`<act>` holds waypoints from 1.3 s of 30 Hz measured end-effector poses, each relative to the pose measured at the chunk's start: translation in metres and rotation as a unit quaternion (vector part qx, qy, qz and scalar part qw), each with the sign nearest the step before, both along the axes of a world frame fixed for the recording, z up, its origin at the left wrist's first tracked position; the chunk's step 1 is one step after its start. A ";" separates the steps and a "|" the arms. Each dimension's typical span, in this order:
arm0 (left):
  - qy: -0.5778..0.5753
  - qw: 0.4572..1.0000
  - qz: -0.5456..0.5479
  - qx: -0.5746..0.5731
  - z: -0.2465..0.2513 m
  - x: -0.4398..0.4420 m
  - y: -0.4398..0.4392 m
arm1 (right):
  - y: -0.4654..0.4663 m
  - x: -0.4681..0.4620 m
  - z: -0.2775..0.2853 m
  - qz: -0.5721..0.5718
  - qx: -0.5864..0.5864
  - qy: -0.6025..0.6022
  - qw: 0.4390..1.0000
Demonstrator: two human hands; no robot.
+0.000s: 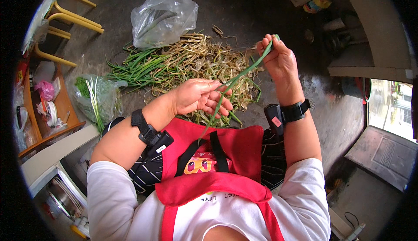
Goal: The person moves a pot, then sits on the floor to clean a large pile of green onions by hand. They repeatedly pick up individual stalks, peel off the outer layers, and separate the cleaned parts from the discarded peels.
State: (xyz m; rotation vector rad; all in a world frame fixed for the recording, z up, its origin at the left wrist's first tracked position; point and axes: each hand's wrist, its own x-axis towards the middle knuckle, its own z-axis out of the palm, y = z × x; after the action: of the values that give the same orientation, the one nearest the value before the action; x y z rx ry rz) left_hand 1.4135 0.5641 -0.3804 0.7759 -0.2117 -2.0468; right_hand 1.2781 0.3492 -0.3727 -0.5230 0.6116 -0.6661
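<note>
My right hand point(280, 58) is raised, pinching the upper end of a long green scallion point(249, 69) between thumb and fingers. The scallion slants down and left to my left hand point(204, 98), where it splits. One strand meets my left thumb tip; the other crosses the loosely spread fingers and hangs over the red apron point(241, 146). Below my hands, a heap of dry, brownish scallion leaves and peelings point(209, 58) covers part of the floor. Several green scallions point(140, 67) lie together at its left side.
A clear plastic bag point(165, 18) sits behind the heap. Left of it, another bag point(94, 94) holds greens, with pale-stemmed scallions point(93, 97) on top. A yellow-legged stool point(75, 20) and an open wooden drawer point(67, 100) are farther left. At the right stands a low shelf point(356, 71).
</note>
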 end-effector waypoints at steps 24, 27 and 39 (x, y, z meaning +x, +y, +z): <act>-0.205 0.970 -0.125 0.021 -0.038 0.021 0.017 | -0.046 -0.024 -0.008 -0.047 -0.041 -0.002 0.998; -0.217 0.970 -0.082 0.075 -0.044 0.024 0.017 | -0.045 -0.024 -0.003 -0.038 -0.048 0.003 0.998; -0.359 0.917 -0.049 0.166 -0.066 0.038 0.019 | -0.028 -0.026 0.031 0.082 -0.087 -0.077 0.990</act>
State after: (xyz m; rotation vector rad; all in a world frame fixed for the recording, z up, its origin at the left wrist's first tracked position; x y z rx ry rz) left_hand 1.4519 0.5829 -0.4468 1.7500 -0.3188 -1.8232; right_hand 1.2516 0.3211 -0.3418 -0.6699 0.3620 -0.6004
